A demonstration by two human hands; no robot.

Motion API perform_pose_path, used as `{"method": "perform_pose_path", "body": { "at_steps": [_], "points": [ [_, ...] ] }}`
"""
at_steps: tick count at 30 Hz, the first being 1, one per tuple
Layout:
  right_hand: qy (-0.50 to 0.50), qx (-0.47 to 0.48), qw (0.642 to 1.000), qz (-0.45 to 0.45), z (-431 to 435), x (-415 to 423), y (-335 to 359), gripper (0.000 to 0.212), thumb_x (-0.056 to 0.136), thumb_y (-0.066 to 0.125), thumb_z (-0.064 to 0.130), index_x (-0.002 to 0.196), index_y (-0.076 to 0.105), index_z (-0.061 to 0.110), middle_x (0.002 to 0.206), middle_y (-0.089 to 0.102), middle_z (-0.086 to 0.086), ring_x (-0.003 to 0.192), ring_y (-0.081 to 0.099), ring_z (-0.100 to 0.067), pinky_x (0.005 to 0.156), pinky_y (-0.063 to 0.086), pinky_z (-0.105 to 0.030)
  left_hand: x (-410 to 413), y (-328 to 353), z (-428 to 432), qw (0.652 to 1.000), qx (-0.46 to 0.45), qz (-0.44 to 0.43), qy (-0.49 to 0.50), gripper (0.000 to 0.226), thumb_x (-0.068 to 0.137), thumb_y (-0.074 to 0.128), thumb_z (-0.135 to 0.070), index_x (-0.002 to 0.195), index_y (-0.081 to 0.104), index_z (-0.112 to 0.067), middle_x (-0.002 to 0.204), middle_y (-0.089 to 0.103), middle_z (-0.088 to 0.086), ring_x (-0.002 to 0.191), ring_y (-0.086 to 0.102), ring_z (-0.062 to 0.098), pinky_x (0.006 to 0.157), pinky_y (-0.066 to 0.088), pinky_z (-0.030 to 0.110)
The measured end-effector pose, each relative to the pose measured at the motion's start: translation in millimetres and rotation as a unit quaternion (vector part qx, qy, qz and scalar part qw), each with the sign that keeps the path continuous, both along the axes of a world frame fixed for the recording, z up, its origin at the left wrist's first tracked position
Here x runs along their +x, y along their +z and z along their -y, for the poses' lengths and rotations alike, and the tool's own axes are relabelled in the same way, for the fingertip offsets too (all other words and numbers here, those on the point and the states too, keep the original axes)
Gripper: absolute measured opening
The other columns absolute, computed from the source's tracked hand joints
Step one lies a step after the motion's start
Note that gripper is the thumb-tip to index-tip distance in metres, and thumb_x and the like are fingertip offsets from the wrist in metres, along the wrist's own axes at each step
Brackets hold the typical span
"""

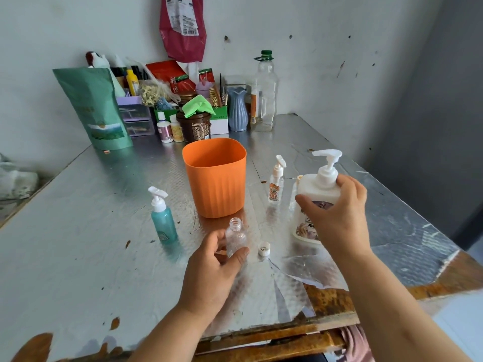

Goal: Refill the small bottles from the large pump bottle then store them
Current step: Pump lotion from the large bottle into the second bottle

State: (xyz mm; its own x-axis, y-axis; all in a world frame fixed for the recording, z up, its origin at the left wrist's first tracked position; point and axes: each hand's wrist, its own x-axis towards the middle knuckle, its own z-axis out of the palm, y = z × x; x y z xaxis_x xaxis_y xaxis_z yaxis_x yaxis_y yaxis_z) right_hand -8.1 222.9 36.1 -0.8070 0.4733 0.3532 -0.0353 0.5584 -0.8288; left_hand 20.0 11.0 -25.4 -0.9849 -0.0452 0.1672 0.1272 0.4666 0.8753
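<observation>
Foil-covered worktop (pixel 78 231), scuffed, against a pale wall.

- Small clear bottle (pixel 235 237) near centre, uncapped, neck open. Left hand (pixel 214 267) is clamped round its body.
- White cap (pixel 264 249) lies just right of it.
- Large pump bottle (pixel 317 186) stands to the right with its nozzle pointing left. Right hand (pixel 337 212) is wrapped round its shoulder, under the pump head.
- Teal bottle (pixel 163 223) stands left and the cartoon-label bottle (pixel 276 184) far right. Both are topped and untouched.
- Orange tub (pixel 215 178) sits beyond, probably the store.

Step, as I read it: setting up the first refill.

Next move: bring the nozzle over the narrow neck and hold the small bottle steady. The right hand must shift up to press the pump head.
</observation>
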Motion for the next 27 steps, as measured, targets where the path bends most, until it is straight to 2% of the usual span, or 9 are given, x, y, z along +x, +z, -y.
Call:
{"method": "perform_pose_path", "body": {
  "at_steps": [5,9,12,14,16,18,20,25,27],
  "points": [
    [0.064,-0.004,0.998,0.009,10,5,3,0.063,0.072,0.078,0.036,0.125,0.044,0.029,0.127,0.036,0.014,0.087,0.059,-0.004,0.072,0.048,-0.015,2,4,-2,1.000,0.004,0.007,-0.003,0.035,0.079,0.063,-0.059,0.110,0.050,-0.048,0.112,0.061,-0.028,0.095,0.060,-0.010,0.077,0.048,0.011],
    [0.114,-0.002,0.993,0.020,21,10,2,0.061,0.072,0.078,0.036,0.122,0.045,0.032,0.123,0.039,0.018,0.093,0.061,-0.006,0.075,0.050,-0.018,1,7,0,1.000,0.012,0.001,0.002,0.034,0.077,0.065,-0.060,0.108,0.052,-0.050,0.112,0.064,-0.026,0.098,0.061,-0.008,0.086,0.053,0.022],
    [0.168,0.007,0.985,0.026,23,15,10,0.050,0.077,0.073,0.031,0.120,0.047,0.035,0.121,0.046,0.018,0.097,0.056,0.000,0.070,0.045,-0.006,0,19,1,1.000,0.005,-0.018,0.013,0.039,0.077,0.065,-0.059,0.111,0.054,-0.045,0.110,0.064,-0.026,0.099,0.062,-0.006,0.084,0.053,0.022],
    [0.212,-0.041,0.976,0.025,24,18,22,0.036,0.085,0.061,0.035,0.119,0.049,0.035,0.117,0.054,0.014,0.096,0.057,0.006,0.066,0.043,0.000,-3,33,0,0.999,-0.013,-0.043,0.023,0.040,0.079,0.066,-0.055,0.115,0.056,-0.039,0.111,0.066,-0.022,0.097,0.063,-0.003,0.080,0.053,0.020],
    [0.199,-0.103,0.975,0.006,26,15,40,0.032,0.090,0.048,0.042,0.119,0.054,0.029,0.109,0.059,0.014,0.095,0.056,0.007,0.070,0.040,-0.004,-9,49,0,0.997,-0.030,-0.069,0.035,0.040,0.082,0.071,-0.047,0.116,0.059,-0.032,0.110,0.069,-0.016,0.096,0.066,0.005,0.082,0.056,0.030],
    [0.150,-0.152,0.977,0.003,28,1,61,0.032,0.096,0.040,0.041,0.111,0.060,0.021,0.102,0.062,0.011,0.098,0.056,-0.008,0.077,0.041,-0.017,-15,66,-3,0.994,-0.055,-0.091,0.040,0.037,0.083,0.074,-0.040,0.116,0.061,-0.030,0.107,0.070,-0.011,0.094,0.067,0.013,0.081,0.055,0.037],
    [0.131,-0.165,0.977,0.025,33,-17,83,0.040,0.097,0.034,0.042,0.104,0.061,0.014,0.102,0.065,0.003,0.096,0.057,-0.015,0.081,0.043,-0.029,-22,82,-6,0.989,-0.095,-0.103,0.041,0.036,0.083,0.073,-0.039,0.116,0.061,-0.033,0.108,0.070,-0.010,0.096,0.066,0.017,0.081,0.053,0.036],
    [0.158,-0.026,0.977,0.139,44,-49,105,0.047,0.101,0.026,0.031,0.115,0.054,-0.004,0.117,0.061,-0.022,0.092,0.054,-0.029,0.081,0.043,-0.038,-30,101,-15,0.981,-0.156,-0.112,0.023,0.037,0.084,0.072,-0.038,0.118,0.058,-0.036,0.111,0.066,-0.006,0.103,0.061,0.018,0.079,0.050,0.032],
    [0.164,-0.022,0.970,0.177,48,-52,101,0.052,0.100,0.028,0.036,0.119,0.055,-0.004,0.121,0.058,-0.026,0.088,0.051,-0.026,0.078,0.042,-0.037,-29,103,-18,0.980,-0.156,-0.119,0.017,0.035,0.084,0.072,-0.038,0.116,0.059,-0.036,0.111,0.065,-0.007,0.104,0.060,0.018,0.081,0.051,0.035]
  ]
}}
